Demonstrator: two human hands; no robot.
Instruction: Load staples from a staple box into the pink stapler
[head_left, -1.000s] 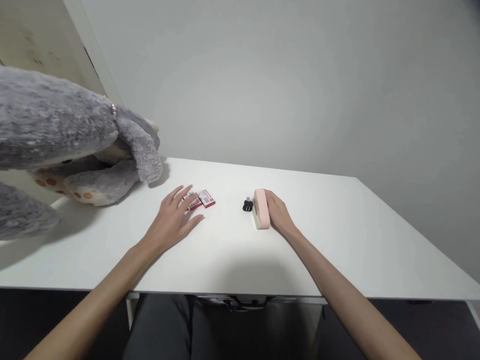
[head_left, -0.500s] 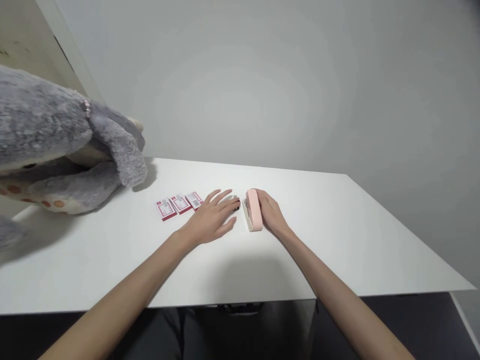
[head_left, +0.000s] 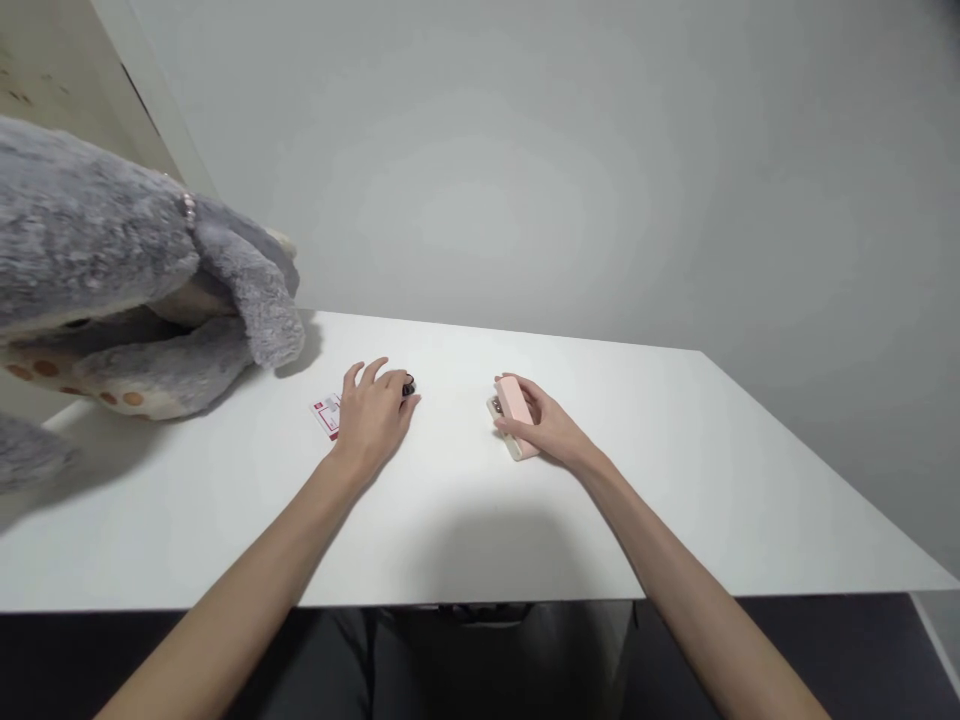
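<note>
My right hand point(head_left: 544, 425) is wrapped round a pink stapler point(head_left: 514, 405) lying on the white table point(head_left: 465, 500), thumb on its near side and fingers over the top. My left hand point(head_left: 375, 410) rests over small red-and-white boxes; one box point(head_left: 325, 413) shows at its left edge, the others are hidden under the palm. A small black object point(head_left: 409, 387) sits pinched at my left fingertips.
A large grey plush toy point(head_left: 112, 300) with orange-spotted feet lies on the table's far left corner. A plain grey wall stands behind the table. The table's front edge runs just above my lap.
My left hand went right to the black object beside the stapler, then carried it left over the boxes. My right hand's fingers closed round the stapler.
</note>
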